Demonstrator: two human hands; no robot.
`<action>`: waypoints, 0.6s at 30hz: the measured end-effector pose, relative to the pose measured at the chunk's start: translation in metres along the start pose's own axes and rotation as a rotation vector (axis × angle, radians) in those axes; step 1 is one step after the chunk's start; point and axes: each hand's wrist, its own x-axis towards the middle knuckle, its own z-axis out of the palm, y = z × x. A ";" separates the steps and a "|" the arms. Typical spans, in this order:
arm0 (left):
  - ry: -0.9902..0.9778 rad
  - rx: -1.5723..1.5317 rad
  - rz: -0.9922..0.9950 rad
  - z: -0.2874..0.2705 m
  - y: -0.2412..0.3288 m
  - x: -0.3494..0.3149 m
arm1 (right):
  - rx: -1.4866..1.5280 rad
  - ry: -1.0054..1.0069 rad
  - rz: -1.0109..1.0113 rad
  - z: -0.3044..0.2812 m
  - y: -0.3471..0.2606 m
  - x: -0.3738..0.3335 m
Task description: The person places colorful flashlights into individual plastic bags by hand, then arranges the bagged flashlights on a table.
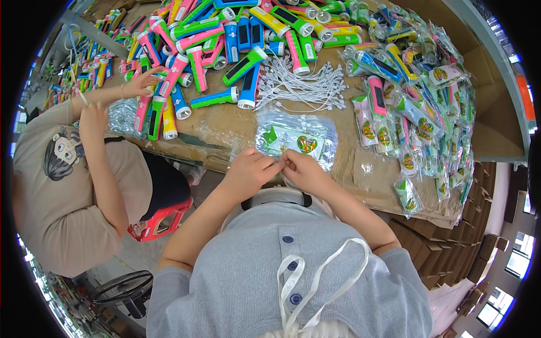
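Grey ribbed shirt (236,265) w/ dark round buttons (292,266) and a flat white drawstring (356,241) is nearest. Past it, the left hand (248,172) and right hand (306,170) meet at the fingertips, fingers curled in; can't tell what, if anything, they pinch. Stack of clear bags (293,135) lies just beyond both, on the table (214,134). Thin film prob. clings & creases, so best: light pinch, hands close together, no yanking.

Materials: bags glossy, wrinkled, w/ green & red print; tabletop dull brown cardboard, taped in spots. Farther, to the right, bagged torches (417,121) in crinkly heaps. Behind the stack, thin white cables (307,84) in a loose tangle, then smooth plastic torches (231,42), long bodies w/ round heads, pink/green/blue/yellow.
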 end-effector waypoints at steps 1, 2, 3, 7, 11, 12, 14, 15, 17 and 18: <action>0.002 0.003 -0.001 -0.001 -0.003 0.001 | 0.135 -0.047 0.021 0.003 0.004 0.002; 0.059 0.011 0.028 -0.003 -0.007 0.003 | 0.271 -0.094 0.041 0.006 0.008 0.005; 0.116 0.020 0.058 -0.005 -0.010 0.005 | 0.271 -0.095 0.039 0.007 0.010 0.008; 0.020 0.046 -0.077 -0.005 -0.024 -0.024 | -0.175 0.432 0.233 -0.018 0.049 0.046; -0.017 -0.206 -0.562 0.028 -0.038 -0.058 | -0.003 0.267 0.091 -0.037 0.098 0.091; 0.049 -0.293 -0.657 0.041 -0.041 -0.063 | -0.154 0.288 -0.063 -0.038 0.106 0.102; 0.149 -0.387 -0.714 0.062 -0.040 -0.065 | -0.478 0.241 -0.041 -0.044 0.130 0.121; 0.248 -0.483 -0.769 0.066 -0.039 -0.065 | -0.802 0.188 -0.017 -0.046 0.130 0.125; 0.219 -0.500 -0.780 0.068 -0.040 -0.068 | -0.864 0.130 0.000 -0.050 0.131 0.127; 0.190 -0.517 -0.789 0.067 -0.039 -0.066 | -0.927 0.072 0.017 -0.053 0.126 0.126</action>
